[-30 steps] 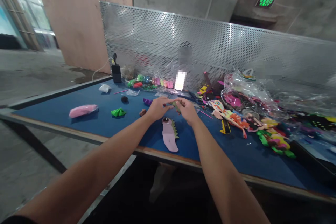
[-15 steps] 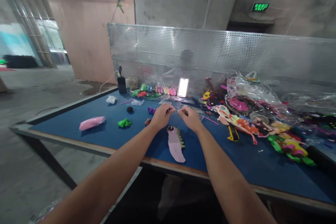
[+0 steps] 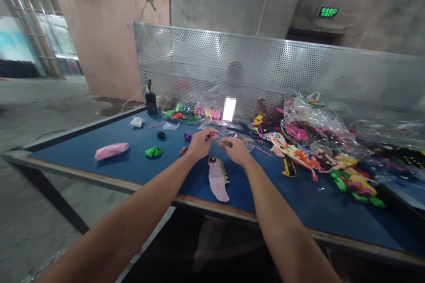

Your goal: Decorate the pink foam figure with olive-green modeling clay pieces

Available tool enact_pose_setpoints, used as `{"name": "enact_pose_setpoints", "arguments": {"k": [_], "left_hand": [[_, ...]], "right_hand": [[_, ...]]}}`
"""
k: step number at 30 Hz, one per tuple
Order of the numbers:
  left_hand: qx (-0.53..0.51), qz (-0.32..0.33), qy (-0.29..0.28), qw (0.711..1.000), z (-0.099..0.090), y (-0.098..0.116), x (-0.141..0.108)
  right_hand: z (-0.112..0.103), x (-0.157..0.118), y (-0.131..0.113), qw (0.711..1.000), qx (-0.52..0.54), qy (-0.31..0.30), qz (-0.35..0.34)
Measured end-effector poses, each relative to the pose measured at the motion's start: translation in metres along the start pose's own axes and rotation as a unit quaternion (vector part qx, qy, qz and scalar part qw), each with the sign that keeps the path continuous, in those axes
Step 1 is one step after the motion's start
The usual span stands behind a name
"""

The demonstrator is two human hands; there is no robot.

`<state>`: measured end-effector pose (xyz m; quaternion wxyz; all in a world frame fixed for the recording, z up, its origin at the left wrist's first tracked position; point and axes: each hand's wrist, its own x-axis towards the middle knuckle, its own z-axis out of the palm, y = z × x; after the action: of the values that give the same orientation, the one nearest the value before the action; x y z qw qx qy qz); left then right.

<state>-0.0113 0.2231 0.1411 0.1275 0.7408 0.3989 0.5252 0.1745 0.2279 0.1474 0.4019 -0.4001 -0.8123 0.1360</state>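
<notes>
My left hand (image 3: pixel 203 143) is held above the blue table with its fingers bent together; whatever lies between them is too small to make out. Close beside it, fingertips almost meeting, my right hand (image 3: pixel 235 149) pinches a small dark olive piece of clay (image 3: pixel 227 143). Just below both hands lies a flat pale-pink clay figure (image 3: pixel 218 182), with a dark eye spot at its top and olive-green spikes (image 3: pixel 224 171) down its right edge. A brown clay lump (image 3: pixel 183 151) and a purple piece (image 3: pixel 187 137) sit by my left wrist, partly covered.
On the left are a wrapped pink clay pack (image 3: pixel 112 151), green clay (image 3: pixel 154 151) and a black ball (image 3: pixel 161 135). A yellow cutter (image 3: pixel 289 168) and a heap of colourful clay figures (image 3: pixel 305 159) lie right. Behind stands a perforated metal screen (image 3: pixel 199 53).
The view has shifted slightly, so things on the table sit a little further left. My hands stay close together over the figure, with small finger movements.
</notes>
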Motion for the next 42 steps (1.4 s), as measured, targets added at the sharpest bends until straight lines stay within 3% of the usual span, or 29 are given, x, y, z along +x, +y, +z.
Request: {"name": "enact_pose_setpoints", "arguments": {"k": [13, 24, 34, 42], "left_hand": [[-0.109, -0.042, -0.026, 0.993, 0.007, -0.014, 0.003], [-0.17, -0.052, -0.004, 0.984, 0.011, -0.024, 0.006], [-0.205, -0.073, 0.008, 0.976, 0.01, -0.02, 0.006], [-0.237, -0.088, 0.007, 0.968, 0.007, -0.008, 0.003]], "right_hand": [[0.002, 0.001, 0.004, 0.997, 0.065, 0.018, 0.035], [0.004, 0.001, 0.005, 0.989, 0.139, 0.005, 0.049], [0.007, 0.001, 0.008, 0.98, 0.184, 0.012, 0.073], [0.001, -0.003, -0.005, 0.981, 0.169, 0.029, 0.094]]}}
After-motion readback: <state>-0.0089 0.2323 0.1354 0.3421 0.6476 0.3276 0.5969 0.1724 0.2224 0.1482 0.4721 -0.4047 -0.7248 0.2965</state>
